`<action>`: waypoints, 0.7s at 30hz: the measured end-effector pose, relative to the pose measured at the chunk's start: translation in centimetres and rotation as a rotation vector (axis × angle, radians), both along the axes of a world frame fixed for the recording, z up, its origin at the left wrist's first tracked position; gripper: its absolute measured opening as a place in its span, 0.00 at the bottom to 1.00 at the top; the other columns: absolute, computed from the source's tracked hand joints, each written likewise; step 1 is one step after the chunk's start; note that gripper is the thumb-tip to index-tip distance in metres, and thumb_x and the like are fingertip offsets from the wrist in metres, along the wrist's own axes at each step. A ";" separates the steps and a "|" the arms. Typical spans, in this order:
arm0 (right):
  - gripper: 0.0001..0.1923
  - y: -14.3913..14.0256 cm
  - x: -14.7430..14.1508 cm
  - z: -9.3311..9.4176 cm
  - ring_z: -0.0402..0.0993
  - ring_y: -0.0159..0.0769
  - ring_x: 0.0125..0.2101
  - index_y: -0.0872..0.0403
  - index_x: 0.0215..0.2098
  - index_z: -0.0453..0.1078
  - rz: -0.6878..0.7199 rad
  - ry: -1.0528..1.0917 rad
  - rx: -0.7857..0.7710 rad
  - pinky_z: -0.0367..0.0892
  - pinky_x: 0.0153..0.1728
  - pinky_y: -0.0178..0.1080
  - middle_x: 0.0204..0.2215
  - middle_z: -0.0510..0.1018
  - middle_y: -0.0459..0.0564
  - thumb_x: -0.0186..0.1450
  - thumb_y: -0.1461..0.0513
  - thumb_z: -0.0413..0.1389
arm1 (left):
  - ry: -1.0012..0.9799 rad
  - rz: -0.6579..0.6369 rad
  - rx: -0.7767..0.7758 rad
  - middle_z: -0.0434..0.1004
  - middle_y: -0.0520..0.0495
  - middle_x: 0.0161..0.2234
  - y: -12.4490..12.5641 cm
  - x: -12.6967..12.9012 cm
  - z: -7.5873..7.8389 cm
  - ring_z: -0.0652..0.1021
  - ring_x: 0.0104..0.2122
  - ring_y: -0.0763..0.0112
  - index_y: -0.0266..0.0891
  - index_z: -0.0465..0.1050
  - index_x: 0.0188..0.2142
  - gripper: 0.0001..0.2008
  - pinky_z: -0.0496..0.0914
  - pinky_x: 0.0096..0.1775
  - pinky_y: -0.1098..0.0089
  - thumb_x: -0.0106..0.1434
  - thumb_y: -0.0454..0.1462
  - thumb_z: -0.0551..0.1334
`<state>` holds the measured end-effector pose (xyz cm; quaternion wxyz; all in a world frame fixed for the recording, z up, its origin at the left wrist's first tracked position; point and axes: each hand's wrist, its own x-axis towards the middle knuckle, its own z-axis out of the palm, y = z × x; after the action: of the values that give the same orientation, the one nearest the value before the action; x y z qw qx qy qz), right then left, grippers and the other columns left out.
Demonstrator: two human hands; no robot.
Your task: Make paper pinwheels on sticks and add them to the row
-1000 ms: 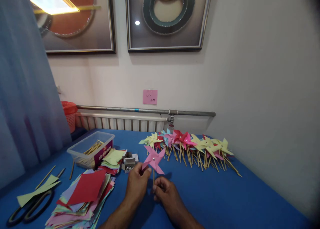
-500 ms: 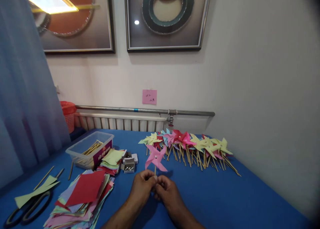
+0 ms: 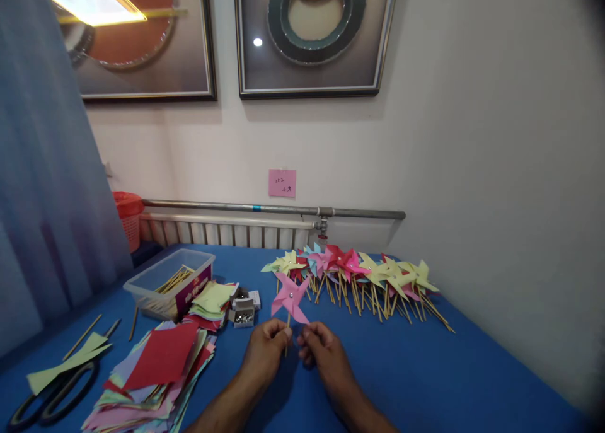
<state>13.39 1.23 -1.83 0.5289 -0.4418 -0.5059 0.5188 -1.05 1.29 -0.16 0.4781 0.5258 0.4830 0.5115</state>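
Pink pinwheel (image 3: 290, 297) stands just above left hand (image 3: 265, 352), which pinches its stick; right hand (image 3: 321, 352) loosely curled beside.

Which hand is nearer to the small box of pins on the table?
Left. The left hand is just right of the box of pins and nearer the camera; the right hand lies farther right, beyond the pink pinwheel.
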 end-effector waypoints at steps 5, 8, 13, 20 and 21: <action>0.26 0.8 1.6 1.1 0.64 0.30 0.21 0.53 0.29 0.69 -0.082 0.153 -0.025 0.57 0.23 0.32 0.20 0.70 0.41 0.54 0.40 0.63 | 0.042 -0.028 -0.041 0.61 0.56 0.15 -0.6 0.7 -0.2 0.59 0.16 0.77 0.39 0.67 0.21 0.15 0.51 0.22 0.71 0.52 0.48 0.63; 0.26 0.9 1.9 1.6 0.60 0.28 0.20 0.53 0.27 0.68 -0.099 0.154 0.045 0.55 0.23 0.32 0.20 0.67 0.40 0.54 0.40 0.64 | 0.070 -0.042 -0.032 0.59 0.57 0.15 -1.0 1.0 -0.2 0.58 0.17 0.77 0.40 0.66 0.21 0.14 0.50 0.22 0.71 0.52 0.47 0.63; 0.24 0.8 1.7 1.6 0.56 0.28 0.19 0.53 0.27 0.69 -0.085 0.129 0.037 0.51 0.21 0.32 0.18 0.66 0.39 0.53 0.42 0.66 | 0.094 -0.040 -0.032 0.59 0.57 0.16 -1.1 1.0 -0.4 0.58 0.17 0.77 0.40 0.66 0.21 0.13 0.50 0.23 0.71 0.52 0.46 0.62; 0.23 0.9 1.8 1.1 0.62 0.29 0.18 0.53 0.26 0.68 -0.052 0.106 0.011 0.55 0.22 0.34 0.17 0.71 0.42 0.55 0.43 0.65 | 0.096 0.004 -0.009 0.60 0.56 0.16 -0.8 0.8 -0.5 0.59 0.18 0.76 0.39 0.66 0.21 0.13 0.52 0.24 0.71 0.54 0.45 0.61; 0.23 0.9 1.8 1.0 0.62 0.29 0.19 0.53 0.26 0.68 -0.051 0.101 0.008 0.55 0.22 0.34 0.17 0.71 0.42 0.55 0.43 0.65 | 0.097 0.006 -0.009 0.60 0.56 0.16 -0.8 0.8 -0.4 0.59 0.18 0.76 0.39 0.66 0.21 0.13 0.52 0.24 0.71 0.54 0.45 0.61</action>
<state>15.19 2.09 -0.85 0.5686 -0.4258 -0.4693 0.5246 -0.30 0.49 -0.54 0.4550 0.5464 0.5095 0.4845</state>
